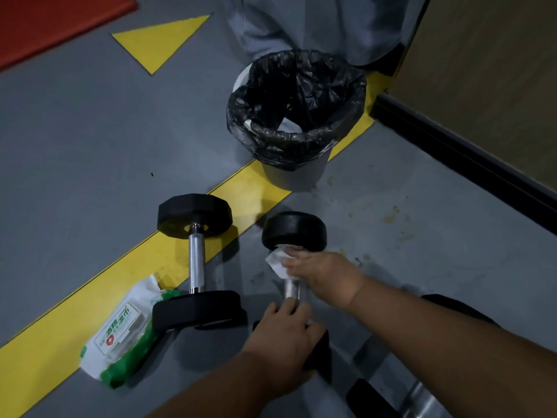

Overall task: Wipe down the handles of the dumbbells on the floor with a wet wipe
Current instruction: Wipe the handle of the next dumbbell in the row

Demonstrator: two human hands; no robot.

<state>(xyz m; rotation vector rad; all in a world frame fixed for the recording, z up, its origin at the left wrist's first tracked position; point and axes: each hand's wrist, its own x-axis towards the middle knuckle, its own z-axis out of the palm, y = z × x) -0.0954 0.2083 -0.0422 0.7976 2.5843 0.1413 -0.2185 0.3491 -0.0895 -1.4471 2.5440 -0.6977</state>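
Fingers (297,257) of the right hand (327,273) curl around a white wet wipe (276,263), pressing it to the far end of a dumbbell handle (291,288) on the grey floor (90,140). Left hand (278,336) grips the near weight, fingers curled over it. Should that steadying grip slacken, the dumbbell (294,230) could roll and the wipe slip off.
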